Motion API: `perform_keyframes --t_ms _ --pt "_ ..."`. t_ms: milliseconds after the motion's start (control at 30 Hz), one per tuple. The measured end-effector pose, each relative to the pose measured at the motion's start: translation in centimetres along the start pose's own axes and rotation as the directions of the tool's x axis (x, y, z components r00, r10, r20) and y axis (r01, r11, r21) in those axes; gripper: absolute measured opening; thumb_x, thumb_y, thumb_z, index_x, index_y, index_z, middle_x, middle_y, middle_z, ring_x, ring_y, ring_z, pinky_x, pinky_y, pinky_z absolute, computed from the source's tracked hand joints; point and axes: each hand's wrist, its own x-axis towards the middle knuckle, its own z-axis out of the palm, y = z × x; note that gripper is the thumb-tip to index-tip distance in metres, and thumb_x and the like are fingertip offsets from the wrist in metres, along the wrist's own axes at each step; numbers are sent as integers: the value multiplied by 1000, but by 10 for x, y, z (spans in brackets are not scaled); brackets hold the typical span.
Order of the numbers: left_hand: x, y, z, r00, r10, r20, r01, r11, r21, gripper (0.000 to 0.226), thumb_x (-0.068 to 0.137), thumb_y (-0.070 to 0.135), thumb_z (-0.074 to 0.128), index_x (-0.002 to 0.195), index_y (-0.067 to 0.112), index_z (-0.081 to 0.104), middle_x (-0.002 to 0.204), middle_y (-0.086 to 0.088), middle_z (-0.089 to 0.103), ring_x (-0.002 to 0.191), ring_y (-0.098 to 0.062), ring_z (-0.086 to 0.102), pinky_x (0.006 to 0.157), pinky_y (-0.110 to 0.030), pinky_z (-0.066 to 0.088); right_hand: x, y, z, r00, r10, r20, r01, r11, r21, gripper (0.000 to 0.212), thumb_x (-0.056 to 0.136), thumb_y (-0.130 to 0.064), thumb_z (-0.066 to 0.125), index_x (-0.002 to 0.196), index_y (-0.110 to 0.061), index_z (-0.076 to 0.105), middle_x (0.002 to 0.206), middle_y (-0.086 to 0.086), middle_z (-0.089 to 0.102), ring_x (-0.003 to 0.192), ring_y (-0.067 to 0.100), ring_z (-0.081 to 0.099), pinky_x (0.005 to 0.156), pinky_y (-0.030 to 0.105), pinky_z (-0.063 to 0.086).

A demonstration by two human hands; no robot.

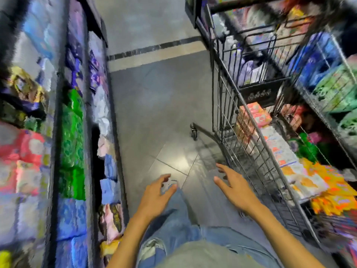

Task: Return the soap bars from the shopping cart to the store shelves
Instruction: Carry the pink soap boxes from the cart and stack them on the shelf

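Hovering low centre with left grip (pixel 154 196) and right grip (pixel 234 187) spread empty, near soap bars (pixel 257 115) stacked in the shopping cart (pixel 218 97) at right, probably light, stiff, slick-wrapped: pinch across narrow sides.

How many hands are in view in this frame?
2. The left hand hovers over the floor nearer the shelves; the right hand is beside the shopping cart. Both hold nothing.

Grey tiled floor (pixel 154 105), crossed by a dark-and-cream stripe (pixel 154 53), with the shopping cart (pixel 224 97) parked on it. Left-side shelves (pixel 56 151) are crammed with blurry colourful packs (pixel 73 132); soap bars (pixel 257 113) are piled in the cart.
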Motion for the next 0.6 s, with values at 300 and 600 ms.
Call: perform_keyframes --t_ms 300,600 --pt "188 194 -31 760 506 408 -605 780 161 58 78 52 50 126 21 56 123 0 62 110 -19 60 93 -34 47 45 -31 -73 784 318 -533 -158 933 324 42 93 -30 55 133 -22 48 128 -1 57 108 14 54 89 22 37" --pt "303 315 61 402 600 691 -864 498 69 60 81 59 46 130 24 52 126 4 60 111 -13 58 93 -30 45 79 9 -153 509 531 -677 -206 839 503 47 84 -42 49 124 -18 55 117 -2 61 101 15 58 88 26 43"
